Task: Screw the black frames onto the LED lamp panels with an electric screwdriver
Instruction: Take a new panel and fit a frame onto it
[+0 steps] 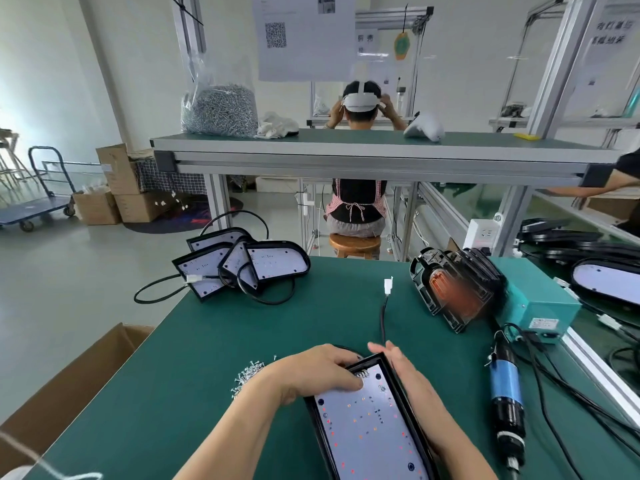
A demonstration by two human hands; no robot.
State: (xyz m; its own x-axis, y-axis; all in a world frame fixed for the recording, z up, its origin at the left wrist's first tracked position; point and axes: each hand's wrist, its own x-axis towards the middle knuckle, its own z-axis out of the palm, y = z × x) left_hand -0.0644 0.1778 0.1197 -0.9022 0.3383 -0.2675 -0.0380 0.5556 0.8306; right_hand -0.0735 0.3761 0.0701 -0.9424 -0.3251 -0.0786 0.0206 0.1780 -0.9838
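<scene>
Looking at the green table [311, 323] from biggest down. There's a pile of framed panels [242, 265] hanging over the far left corner, and a stack of bare frames [457, 289] near the far right, which is blurry.

The one being worked on is the LED panel [367, 431] at the near edge, sitting inside its black frame [370, 360]. The left hand [318, 372] has its fingers curled over the frame's far left corner, thumb down on the panel. The right hand [412, 386] lies along the frame's right side with fingers fairly straight, pressing rather than gripping.

The electric screwdriver [507, 393] is lying untouched by the right edge, and the loose screws [247, 374] are just left of the left wrist.

My guess is they're only seating the frame and nothing's driven yet. If the right hand lets go to grab the driver, the frame could slip off its holes and a screw would go in crooked. That wrist could also scatter the screws.
</scene>
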